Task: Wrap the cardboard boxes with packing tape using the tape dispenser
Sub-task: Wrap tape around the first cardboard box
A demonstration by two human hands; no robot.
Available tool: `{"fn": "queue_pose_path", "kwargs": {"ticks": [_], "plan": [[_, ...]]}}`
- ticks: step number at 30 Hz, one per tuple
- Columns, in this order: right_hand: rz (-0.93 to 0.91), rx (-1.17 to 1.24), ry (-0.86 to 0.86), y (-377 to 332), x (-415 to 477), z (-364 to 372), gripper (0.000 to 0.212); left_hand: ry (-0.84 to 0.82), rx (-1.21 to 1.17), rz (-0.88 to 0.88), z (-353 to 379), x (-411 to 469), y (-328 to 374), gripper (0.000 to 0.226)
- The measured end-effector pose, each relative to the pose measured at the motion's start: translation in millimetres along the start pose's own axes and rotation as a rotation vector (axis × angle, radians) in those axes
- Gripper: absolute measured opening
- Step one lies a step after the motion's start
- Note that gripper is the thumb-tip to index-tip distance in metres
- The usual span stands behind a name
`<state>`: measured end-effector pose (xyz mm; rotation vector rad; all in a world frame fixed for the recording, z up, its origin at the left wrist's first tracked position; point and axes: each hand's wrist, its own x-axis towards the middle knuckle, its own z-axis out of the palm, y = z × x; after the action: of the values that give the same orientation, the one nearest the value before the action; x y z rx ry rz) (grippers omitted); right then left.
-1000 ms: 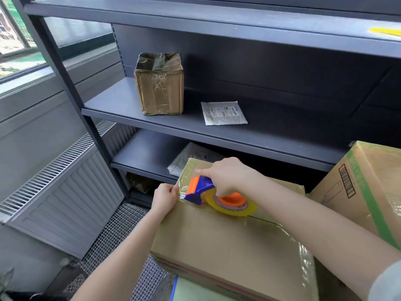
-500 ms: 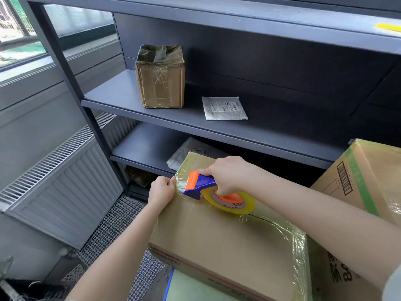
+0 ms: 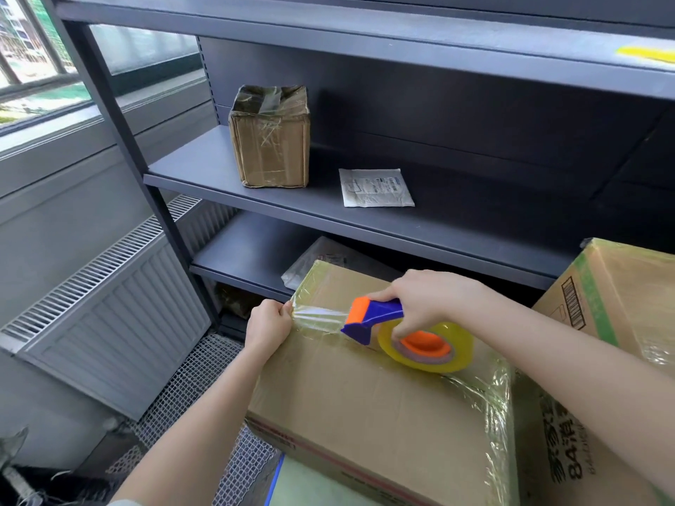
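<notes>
- Grey steel shelving (image 3: 475, 213) fills the background. Its middle shelf bears a small box and a white packet (image 3: 376, 188), and its lower shelf bears a plastic bag (image 3: 314, 261).
- Brown and shut, the big box (image 3: 365, 414) lies in front of the person, its contents unseen. Clear tape shines along its far and right edges, so the wrapping looks partly done.
- A second box (image 3: 621, 304) stands just beside it at right, also shut and glossy with tape, with a green band down its side.
- The small box (image 3: 270, 140) on the middle shelf is shut and looks fully wrapped.
- The tape dispenser (image 3: 376, 319), blue with an orange blade guard and a yellow roll, sits low over the big box's top, near the far edge.
- The right hand (image 3: 427, 301) is curled round the dispenser's handle. The left hand (image 3: 266, 326) pinches the tape's free end against the box's far left edge.
- A strip of tape (image 3: 317, 319) stretches between the left hand and the dispenser. The step in hand appears to be starting a new band across the top. The next move likely calls for drawing the dispenser rightward, keeping the tape taut and low so it does not wrinkle.
</notes>
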<state>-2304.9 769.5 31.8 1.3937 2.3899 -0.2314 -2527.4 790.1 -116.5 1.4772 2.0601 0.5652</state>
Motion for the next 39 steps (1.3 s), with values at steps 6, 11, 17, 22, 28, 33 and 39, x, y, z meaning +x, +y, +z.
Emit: {"fn": "queue_pose_path", "kwargs": {"ticks": [6, 11, 17, 22, 28, 33, 39], "plan": [[-0.008, 0.006, 0.004, 5, -16, 5, 0.055, 0.029, -0.007, 0.019, 2, 1, 0, 0.051], [0.0, -0.038, 0.023, 0, -14, 11, 0.063, 0.065, -0.056, 0.194, 0, -8, -6, 0.029], [0.004, -0.054, 0.022, -2, -14, 11, 0.064, -0.041, 0.287, 0.763, 6, -19, -10, 0.064], [0.008, -0.097, -0.013, -9, -8, 9, 0.061, -0.142, 0.562, 0.884, 20, -43, -7, 0.089], [0.005, -0.313, -0.058, -18, -1, 13, 0.073, -0.117, 0.555, 0.904, 31, -62, 3, 0.1], [0.073, -0.342, -0.005, -11, -8, 18, 0.062, -0.159, 0.574, 0.828, 26, -64, 5, 0.112], [0.049, -0.321, 0.178, -22, 4, 19, 0.063, -0.124, 0.599, 0.672, 19, -63, -14, 0.095]]}}
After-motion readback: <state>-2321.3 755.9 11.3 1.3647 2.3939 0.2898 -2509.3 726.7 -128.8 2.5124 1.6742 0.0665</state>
